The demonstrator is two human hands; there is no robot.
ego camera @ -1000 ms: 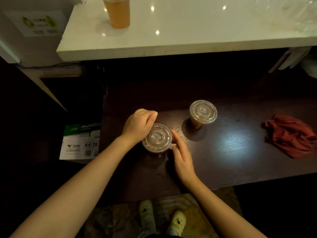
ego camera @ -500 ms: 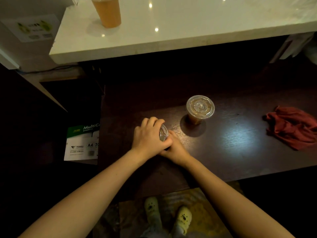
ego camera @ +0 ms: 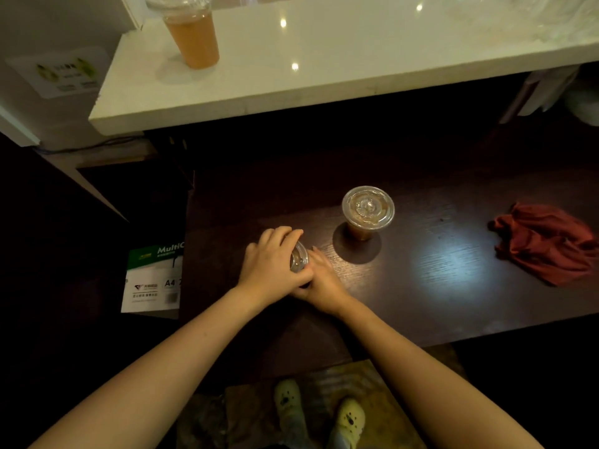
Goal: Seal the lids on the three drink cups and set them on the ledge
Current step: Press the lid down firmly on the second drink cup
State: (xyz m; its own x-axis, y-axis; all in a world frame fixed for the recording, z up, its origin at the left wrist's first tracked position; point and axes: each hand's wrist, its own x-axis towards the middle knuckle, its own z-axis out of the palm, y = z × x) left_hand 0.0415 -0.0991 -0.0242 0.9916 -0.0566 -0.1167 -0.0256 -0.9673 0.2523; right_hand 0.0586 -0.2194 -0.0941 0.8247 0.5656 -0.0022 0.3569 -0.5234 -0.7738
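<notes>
Head view, dim light. Near cup (ego camera: 299, 259) stands on the dark bench (ego camera: 453, 286), close to its left edge, and is almost wholly covered by both my hands; only a sliver of its clear lid (ego camera: 298, 254) shows between them. Left hand (ego camera: 272, 264) lies on top of the lid, its fingers (ego camera: 285, 234) close together and curled down over the far rim, palm bearing on the lid. Right hand (ego camera: 324, 280) holds the cup's right side, its fingers (ego camera: 319, 257) pressed together along the wall and pointing away from me. The right thumb is hidden under the left hand, so I cannot tell where it sits. The two hands touch at the near side of the cup. Whether the lid is fully seated: cannot tell, covered. Second cup (ego camera: 368, 210) stands upright on the bench, beyond and to the right of the near cup, apart from it, with a clear lid on top and brown drink inside. Third cup (ego camera: 191, 37), with amber drink and a lid on it, stands on the white ledge (ego camera: 324, 76) at its left end, well apart from the other two. A crumpled red cloth (ego camera: 547, 241) lies at the right of the bench. A box of A4 paper (ego camera: 152, 280) sits below the bench's left edge.
</notes>
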